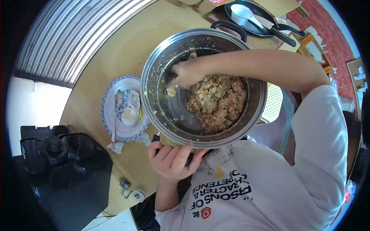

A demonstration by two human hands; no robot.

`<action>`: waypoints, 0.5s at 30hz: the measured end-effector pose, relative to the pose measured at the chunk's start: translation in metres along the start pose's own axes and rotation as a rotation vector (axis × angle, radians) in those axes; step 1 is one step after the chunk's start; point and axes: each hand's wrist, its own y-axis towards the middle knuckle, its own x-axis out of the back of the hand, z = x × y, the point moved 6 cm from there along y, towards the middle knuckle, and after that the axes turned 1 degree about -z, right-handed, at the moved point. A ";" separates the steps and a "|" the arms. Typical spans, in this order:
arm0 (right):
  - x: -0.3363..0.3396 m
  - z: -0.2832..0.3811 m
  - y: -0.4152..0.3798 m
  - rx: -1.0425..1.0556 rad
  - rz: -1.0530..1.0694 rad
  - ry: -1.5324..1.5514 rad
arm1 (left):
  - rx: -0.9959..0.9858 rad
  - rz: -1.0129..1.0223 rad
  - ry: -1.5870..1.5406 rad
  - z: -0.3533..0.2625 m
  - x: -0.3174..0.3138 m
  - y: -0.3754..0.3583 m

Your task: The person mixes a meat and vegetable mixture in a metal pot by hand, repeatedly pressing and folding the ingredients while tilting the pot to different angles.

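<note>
A large metal pot (252, 119) holds a ground meat mixture (219, 102) with small orange bits, heaped toward its right side. My right hand (189, 72) is inside the pot, near the far left wall and beside the heap. Its fingers are blurred and partly hidden, so whether they hold any mixture does not show. My left hand (173, 159) wraps round the pot's near black handle (189, 158), just below the rim. Bits of mixture stick to the inner wall, and some of the shiny bottom shows on the left.
A blue-rimmed plate (109, 96) with a spoon (116, 111) and a wrapper lies left of the pot. Black pans (254, 29) and a white measuring cup (242, 14) are at the top right. A padlock (124, 184) and a black case (73, 173) are at lower left.
</note>
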 end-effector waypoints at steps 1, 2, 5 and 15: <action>-0.007 0.019 0.003 0.091 0.032 -0.040 | 0.001 0.001 -0.002 0.000 -0.001 0.001; -0.014 0.037 0.005 0.174 0.059 -0.086 | -0.008 -0.038 0.003 0.001 -0.001 0.003; -0.072 0.091 -0.019 0.512 0.364 -0.361 | 0.009 -0.078 -0.006 -0.001 0.002 0.003; -0.041 0.052 -0.122 0.704 0.234 -0.596 | 0.039 -0.026 -0.076 0.000 0.004 0.005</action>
